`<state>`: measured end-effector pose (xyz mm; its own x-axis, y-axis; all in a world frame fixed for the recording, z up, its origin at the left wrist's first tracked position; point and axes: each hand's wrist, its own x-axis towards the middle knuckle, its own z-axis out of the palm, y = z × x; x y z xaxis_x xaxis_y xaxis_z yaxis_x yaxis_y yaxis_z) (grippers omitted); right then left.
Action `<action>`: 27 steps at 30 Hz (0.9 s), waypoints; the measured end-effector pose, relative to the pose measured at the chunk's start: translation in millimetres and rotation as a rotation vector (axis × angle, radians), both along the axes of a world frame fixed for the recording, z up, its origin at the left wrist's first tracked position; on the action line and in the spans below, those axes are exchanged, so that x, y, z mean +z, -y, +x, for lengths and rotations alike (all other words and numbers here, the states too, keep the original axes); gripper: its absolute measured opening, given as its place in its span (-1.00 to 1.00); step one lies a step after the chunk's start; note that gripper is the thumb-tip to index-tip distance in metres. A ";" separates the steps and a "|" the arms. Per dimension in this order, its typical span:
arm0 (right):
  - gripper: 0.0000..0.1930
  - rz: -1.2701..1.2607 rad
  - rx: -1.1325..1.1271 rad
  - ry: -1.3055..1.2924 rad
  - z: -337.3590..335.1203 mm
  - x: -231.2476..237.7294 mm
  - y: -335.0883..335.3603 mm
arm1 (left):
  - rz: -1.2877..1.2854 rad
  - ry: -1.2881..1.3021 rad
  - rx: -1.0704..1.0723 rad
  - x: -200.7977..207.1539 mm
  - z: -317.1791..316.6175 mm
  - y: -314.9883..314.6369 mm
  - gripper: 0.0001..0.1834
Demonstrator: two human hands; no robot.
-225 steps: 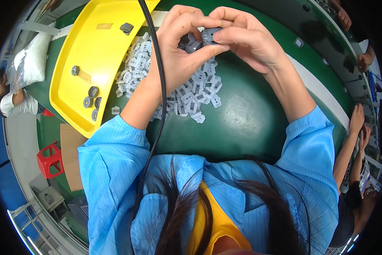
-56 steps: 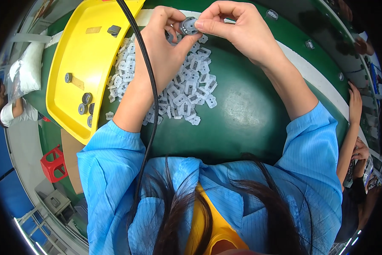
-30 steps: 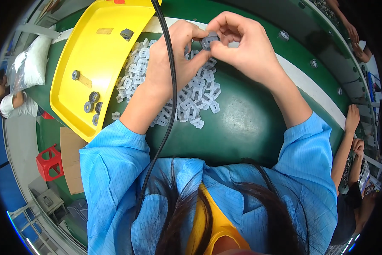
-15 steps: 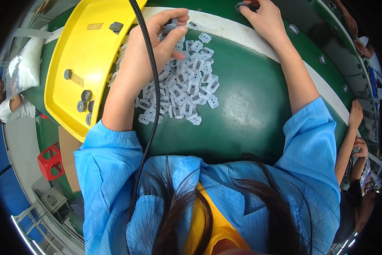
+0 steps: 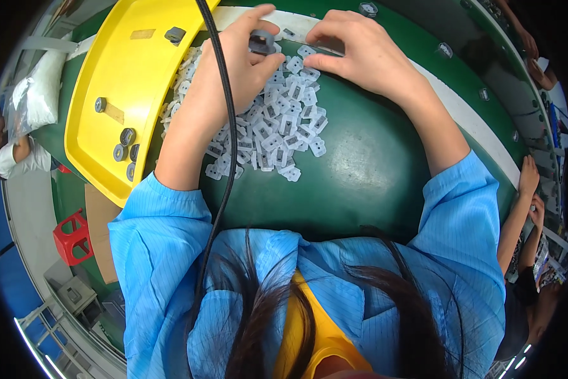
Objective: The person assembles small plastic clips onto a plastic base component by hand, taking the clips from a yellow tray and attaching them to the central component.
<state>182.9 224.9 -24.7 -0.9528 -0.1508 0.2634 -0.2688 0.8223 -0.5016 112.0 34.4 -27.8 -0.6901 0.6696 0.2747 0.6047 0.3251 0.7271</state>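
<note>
Stretching wide, the green table (image 5: 372, 205) bears a yellow plastic tray (image 5: 116, 71) and, to its right, a heap of translucent whitish plastic pieces (image 5: 286, 123); near the heap's far edge the right hand (image 5: 367, 55) curves, thumb and fingers apart, and the left hand (image 5: 238, 71) grips a round dark grey plastic part (image 5: 267, 40)
</note>
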 end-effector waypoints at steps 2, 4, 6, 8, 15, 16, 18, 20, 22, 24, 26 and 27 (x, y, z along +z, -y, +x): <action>-0.80 0.083 0.033 -0.082 -3.2 -8.1 -4.9 | 0.083 0.045 0.049 0.2 0.3 -4.0 -0.54; -0.79 0.060 0.085 -0.195 -6.5 -20.3 -11.2 | 0.190 0.010 0.047 -4.5 -3.6 -4.9 -0.63; -0.80 0.007 0.046 -0.179 -5.8 -22.3 -11.7 | 0.013 0.086 0.028 0.8 -4.5 -2.2 -0.67; -0.82 -0.043 0.025 -0.163 -4.9 -17.9 -9.0 | -0.012 0.062 0.070 5.1 -1.8 -2.7 -0.68; -0.85 -0.025 -0.129 0.051 -1.3 -0.8 0.2 | 0.017 -0.124 0.033 5.5 2.2 -6.2 -0.58; -0.80 -0.186 -0.125 0.264 -3.1 4.4 -3.5 | 0.094 -0.028 0.045 4.1 3.3 -7.1 -0.56; -0.81 -0.622 -0.077 0.306 -3.9 7.7 -7.1 | 0.166 0.069 0.056 2.0 4.1 -7.5 -0.54; -0.81 -0.850 -0.057 0.170 -5.8 11.8 -1.5 | 0.089 0.091 0.043 4.5 3.6 -10.1 -0.53; -0.86 -1.066 -0.092 0.210 -2.9 21.0 19.2 | 0.064 0.085 0.022 -0.4 5.5 -14.0 -0.55; -0.86 -0.855 -0.133 0.184 -1.2 18.8 18.5 | 0.215 0.182 -0.048 -7.8 5.7 -16.5 -0.51; -0.87 -0.505 -0.167 -0.036 2.1 21.4 20.4 | 0.219 0.201 -0.054 -7.4 6.1 -16.7 -0.53; -0.89 -0.472 -0.168 0.028 2.8 25.2 18.9 | 0.264 0.234 -0.080 -7.5 6.2 -16.6 -0.54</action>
<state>185.6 206.0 0.4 -0.9615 0.1349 0.2395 -0.1328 0.5348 -0.8345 118.2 51.0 -35.4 -0.7033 0.6510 0.2858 0.4278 0.0663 0.9015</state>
